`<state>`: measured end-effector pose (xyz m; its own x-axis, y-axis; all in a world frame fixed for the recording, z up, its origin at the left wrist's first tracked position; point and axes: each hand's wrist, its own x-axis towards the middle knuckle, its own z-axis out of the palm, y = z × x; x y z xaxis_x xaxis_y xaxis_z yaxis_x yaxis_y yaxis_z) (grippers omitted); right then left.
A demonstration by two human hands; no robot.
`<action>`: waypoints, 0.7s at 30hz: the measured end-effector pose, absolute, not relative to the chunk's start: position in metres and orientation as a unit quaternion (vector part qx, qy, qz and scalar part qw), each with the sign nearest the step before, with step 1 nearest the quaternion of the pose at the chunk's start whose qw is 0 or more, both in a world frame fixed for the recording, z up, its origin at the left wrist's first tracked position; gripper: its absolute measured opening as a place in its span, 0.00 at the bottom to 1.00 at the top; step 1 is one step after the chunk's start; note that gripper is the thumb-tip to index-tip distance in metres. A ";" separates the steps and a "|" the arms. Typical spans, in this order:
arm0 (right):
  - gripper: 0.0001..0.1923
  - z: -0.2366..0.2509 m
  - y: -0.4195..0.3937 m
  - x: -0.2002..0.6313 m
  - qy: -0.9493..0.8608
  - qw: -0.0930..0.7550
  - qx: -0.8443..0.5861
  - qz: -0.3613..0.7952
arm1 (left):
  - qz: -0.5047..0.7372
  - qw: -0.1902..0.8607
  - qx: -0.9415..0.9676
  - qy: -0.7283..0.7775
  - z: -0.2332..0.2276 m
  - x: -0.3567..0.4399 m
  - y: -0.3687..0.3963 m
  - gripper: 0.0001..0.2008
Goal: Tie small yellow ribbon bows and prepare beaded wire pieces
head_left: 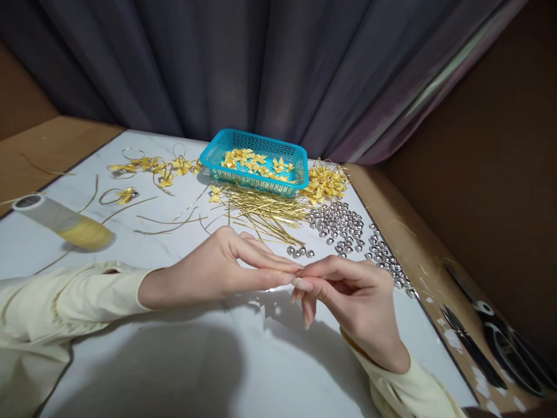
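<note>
My left hand [235, 261] and my right hand [348, 287] meet above the white board, fingertips touching. Thumb and fingers of each are pinched together. Whatever lies between them is too small or too covered to make out. Just beyond the fingertips lie a few silver bells [300, 252], with a larger spread of bells [337, 223] behind. A bundle of gold wire ties [265, 209] lies past my left hand. Yellow ribbon flowers [248, 159] fill part of a blue plastic basket [256, 180], and more yellow flowers [326, 181] are heaped at its right.
A clear tube with yellow material inside [87, 229] lies at the left. Finished-looking flowers with wire loops [152, 165] are scattered behind it. Black-handled scissors [507, 342] and tweezers [474, 348] lie on the brown surface at right. A dark curtain [226, 64] hangs behind.
</note>
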<state>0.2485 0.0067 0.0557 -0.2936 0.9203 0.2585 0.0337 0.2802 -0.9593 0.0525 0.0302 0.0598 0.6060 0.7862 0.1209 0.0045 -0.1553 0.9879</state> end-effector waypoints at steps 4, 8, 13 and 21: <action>0.05 0.055 0.007 0.248 -0.652 0.467 -0.367 0.471 | 0.337 0.580 0.685 0.284 0.059 0.053 0.030 0.09; 0.05 0.055 0.007 0.248 -0.649 0.463 -0.371 0.476 | 0.337 0.584 0.679 0.290 0.060 0.053 0.029 0.09; 0.05 0.055 0.006 0.249 -0.650 0.466 -0.363 0.478 | 0.339 0.576 0.686 0.289 0.062 0.054 0.029 0.10; 0.05 0.050 0.006 0.250 -0.651 0.472 -0.359 0.473 | 0.360 0.543 0.705 0.282 0.060 0.054 0.030 0.09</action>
